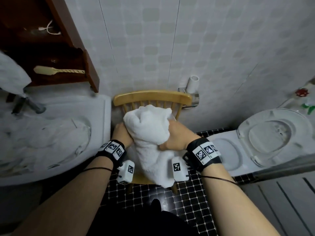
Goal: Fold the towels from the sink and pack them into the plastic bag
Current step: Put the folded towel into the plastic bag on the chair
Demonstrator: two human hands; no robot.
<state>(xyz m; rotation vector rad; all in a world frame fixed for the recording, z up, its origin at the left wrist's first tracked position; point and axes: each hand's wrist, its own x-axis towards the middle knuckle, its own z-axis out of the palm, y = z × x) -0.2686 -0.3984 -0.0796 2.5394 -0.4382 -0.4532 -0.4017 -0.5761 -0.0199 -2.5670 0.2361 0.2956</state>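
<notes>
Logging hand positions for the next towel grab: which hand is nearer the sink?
Left. The left hand grips the towel just beside the sink; the right hand grips the towel's far side, away from it.

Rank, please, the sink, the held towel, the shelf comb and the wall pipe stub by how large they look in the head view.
1. sink
2. towel
3. comb
4. pipe stub
The towel's nearness to the camera inflates it.

I have one view: the wide-angle head camera, looking forward and steeply down, close above the chair at the far wall.
</notes>
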